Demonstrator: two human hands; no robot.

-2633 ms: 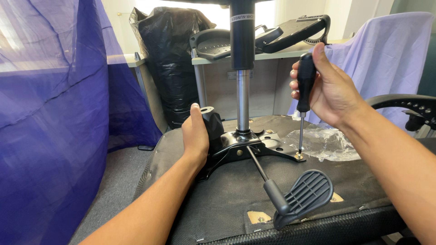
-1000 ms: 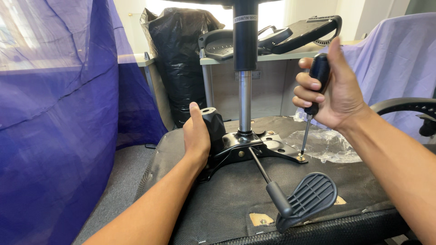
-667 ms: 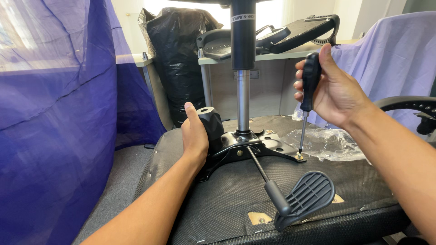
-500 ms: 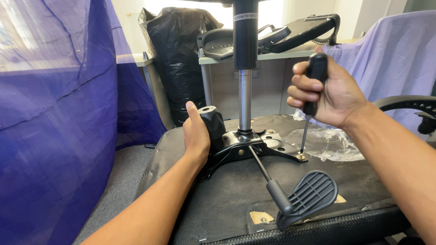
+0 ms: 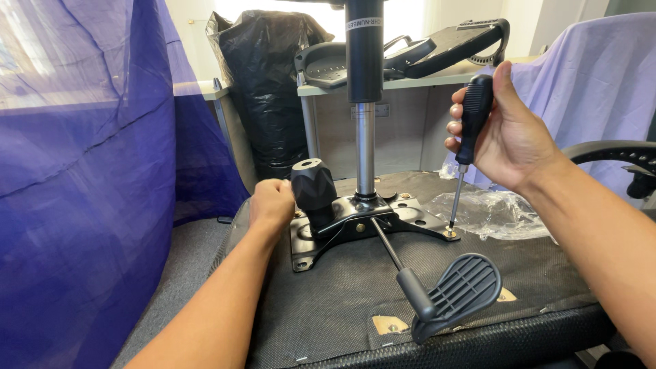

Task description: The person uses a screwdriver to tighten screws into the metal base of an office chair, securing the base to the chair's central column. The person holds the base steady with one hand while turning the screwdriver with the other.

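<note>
Screwdriver (image 5: 471, 119) upright in our right hand (image 5: 509, 130): we wrap the fingers tight around its black handle, and its tip sits on a screw (image 5: 449, 233) at the right end of the black metal plate (image 5: 362, 222). The plate lies bolted on the upturned seat (image 5: 383, 301). Our left hand (image 5: 271, 205) is curled loosely, holding nothing, resting against the seat's left edge just beside the black knob (image 5: 313, 188). A lever (image 5: 447, 292) juts toward us; a gas column (image 5: 364, 102) rises from the plate.

Left hand (image 5: 271, 205) loosely curled, arm extended forward; right hand (image 5: 502, 126) raised, fingers clenched, wrist bent.
</note>
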